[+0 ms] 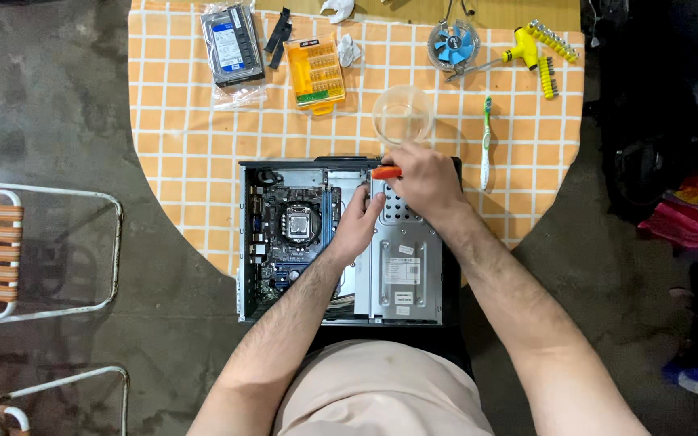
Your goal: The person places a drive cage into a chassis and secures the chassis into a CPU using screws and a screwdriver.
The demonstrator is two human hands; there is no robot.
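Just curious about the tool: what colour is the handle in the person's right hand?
Orange, the screwdriver handle poking out of the right hand; head view.

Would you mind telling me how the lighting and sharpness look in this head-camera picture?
Head view: even, soft light on the orange checked cloth and open computer case, no harsh glare; the right side falls into deep shadow; both hands, left hand and right hand, look sharp, with no motion blur.

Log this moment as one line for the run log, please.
right hand: grips orange-handled screwdriver | left hand: braces metal drive cage | open computer case on checked cloth
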